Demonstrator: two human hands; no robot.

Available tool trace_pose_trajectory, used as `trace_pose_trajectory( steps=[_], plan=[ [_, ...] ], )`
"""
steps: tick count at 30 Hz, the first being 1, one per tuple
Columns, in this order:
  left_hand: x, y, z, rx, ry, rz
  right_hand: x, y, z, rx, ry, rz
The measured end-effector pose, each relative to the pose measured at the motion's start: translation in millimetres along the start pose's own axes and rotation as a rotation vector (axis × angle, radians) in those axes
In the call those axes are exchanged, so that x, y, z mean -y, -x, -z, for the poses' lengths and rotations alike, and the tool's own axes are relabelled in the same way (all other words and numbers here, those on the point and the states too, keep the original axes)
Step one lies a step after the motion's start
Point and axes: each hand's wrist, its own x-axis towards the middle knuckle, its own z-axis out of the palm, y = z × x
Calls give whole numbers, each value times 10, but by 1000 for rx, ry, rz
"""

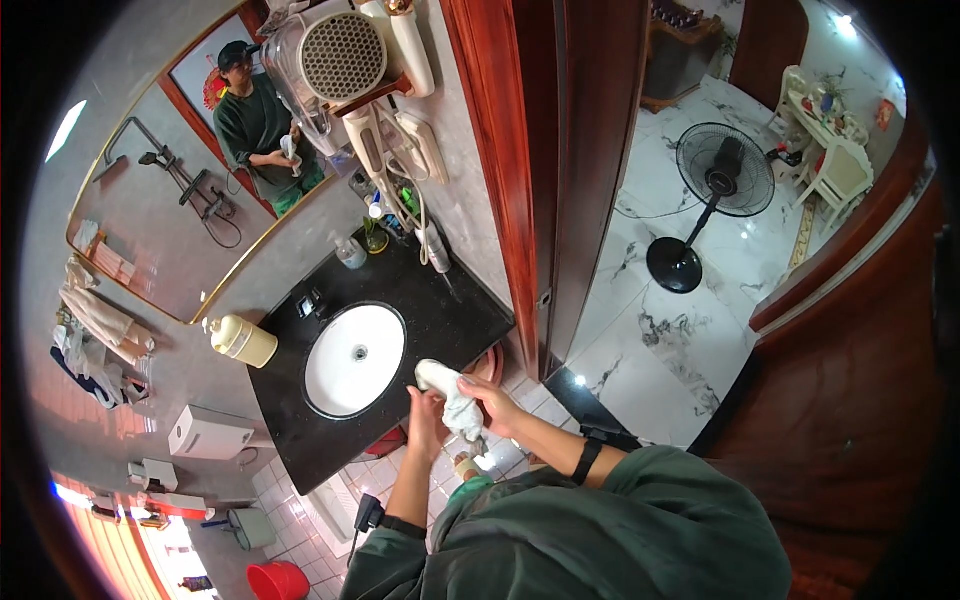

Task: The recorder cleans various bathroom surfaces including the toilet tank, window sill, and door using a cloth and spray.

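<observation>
- While the right hand [492, 403] is clamped on a bunched white cloth [460, 409], the left hand [426, 418] lies at its nine o'clock side; whether that hand grips too, I cannot tell.
- The cloth is at four o'clock from the oval washbasin [340, 375], its upper end overlapping the black countertop [450, 318] in view.
- Around the washbasin: cream pump bottle [245, 342] at nine, clear pump bottle [350, 253] at twelve.
- Pedestal fan [724, 170]: two o'clock from the cloth, well apart.
</observation>
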Motion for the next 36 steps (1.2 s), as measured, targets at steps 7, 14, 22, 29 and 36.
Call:
trace_pose_trajectory(
  steps=[7,14,22,29,36],
  plan=[
    [307,-208,-567,51,-99,-109,-190,-109,281,-194,-372,122],
    [754,-526,-855,31,126,-99,111,131,286,-623,830,626],
    [547,-925,-879,454,-383,-346,839,349,-168,-476,1225,874],
    [-797,-1142,-2065,516,-595,-1154,1309,818,-743,-712,1533,1031],
    [-379,-1557,-2346,120,-788,-1514,913,1541,-434,-1168,1519,876]
  ],
)
